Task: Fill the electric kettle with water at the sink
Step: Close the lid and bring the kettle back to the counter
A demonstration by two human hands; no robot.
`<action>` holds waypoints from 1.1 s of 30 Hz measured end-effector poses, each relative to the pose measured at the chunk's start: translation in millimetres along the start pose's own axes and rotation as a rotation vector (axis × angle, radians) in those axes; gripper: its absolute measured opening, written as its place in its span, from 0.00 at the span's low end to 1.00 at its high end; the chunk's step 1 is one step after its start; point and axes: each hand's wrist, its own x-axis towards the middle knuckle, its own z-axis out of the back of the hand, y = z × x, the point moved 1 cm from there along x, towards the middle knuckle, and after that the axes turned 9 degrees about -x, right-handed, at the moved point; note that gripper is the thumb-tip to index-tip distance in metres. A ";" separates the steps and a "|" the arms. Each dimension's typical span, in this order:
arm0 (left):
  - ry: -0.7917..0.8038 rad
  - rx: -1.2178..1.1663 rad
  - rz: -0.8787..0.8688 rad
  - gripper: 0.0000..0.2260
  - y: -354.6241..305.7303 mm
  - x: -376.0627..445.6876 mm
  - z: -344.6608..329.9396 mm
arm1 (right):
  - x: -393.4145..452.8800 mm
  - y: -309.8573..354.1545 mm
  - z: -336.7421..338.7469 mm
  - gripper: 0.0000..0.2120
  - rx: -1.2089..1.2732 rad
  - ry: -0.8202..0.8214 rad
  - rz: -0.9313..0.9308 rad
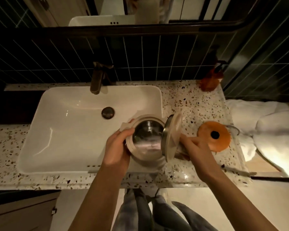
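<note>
Holding the kettle [146, 139] over the sink's [57, 114] front right corner, the left hand [118, 147] grips its body while the right hand [195, 147] grasps the handle side; lid [171, 135] open, tap [97, 79] dry, filling not yet begun.

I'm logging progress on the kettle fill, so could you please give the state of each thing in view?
kettle: held over the sink's corner
lid: open
faucet: no water visible
drain: appears shut
left hand: gripping kettle
right hand: at the kettle's handle side
</note>
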 end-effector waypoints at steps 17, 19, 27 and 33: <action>-0.034 0.294 -0.096 0.16 22.7 -27.4 -14.9 | -22.0 -24.5 24.5 0.26 -0.048 -0.024 -0.065; -0.030 0.341 -0.156 0.17 17.8 -32.1 -17.6 | -23.5 -23.0 24.4 0.26 -0.047 -0.021 -0.075; 0.340 0.581 -0.471 0.13 7.3 -81.4 -63.9 | -24.3 -20.3 22.8 0.31 -0.140 -0.085 -0.082; 0.481 0.745 -0.543 0.19 21.8 -100.6 -93.7 | -22.1 -20.2 20.2 0.26 -0.192 -0.099 -0.067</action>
